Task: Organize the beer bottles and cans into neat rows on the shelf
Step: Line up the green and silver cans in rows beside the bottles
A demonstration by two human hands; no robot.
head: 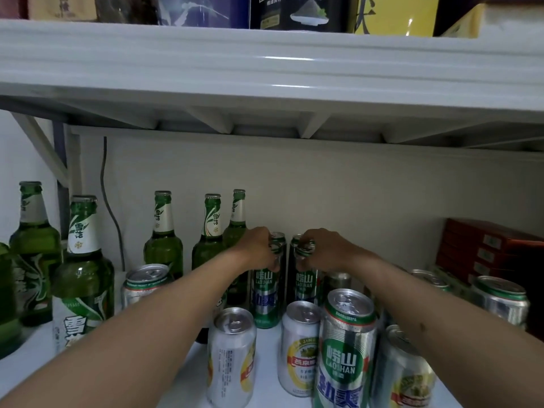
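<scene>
Two bare arms reach deep into a white shelf point(182, 360) crowded with beer. At far left stand green glass bottles point(84, 260), upright and loosely grouped, their white neck labels printed with Chinese characters; three more bottles point(210, 240) stand along the back wall. Left of centre, the left hand point(256, 248) curls over the top of a tall green can point(266, 293), and just beside it the right hand point(323, 251) grips the rim of a matching can point(306, 285). Both cans read "LAOSHAN" under Chinese characters and stand upright, side by side, probably being squared up as the start of a back row. Nearer the viewer, white and yellow cans point(232, 354) and a larger Laoshan can point(346, 354) stand unsorted. At right, more silver cans point(500, 298) sit before stacked red boxes point(488, 245).
</scene>
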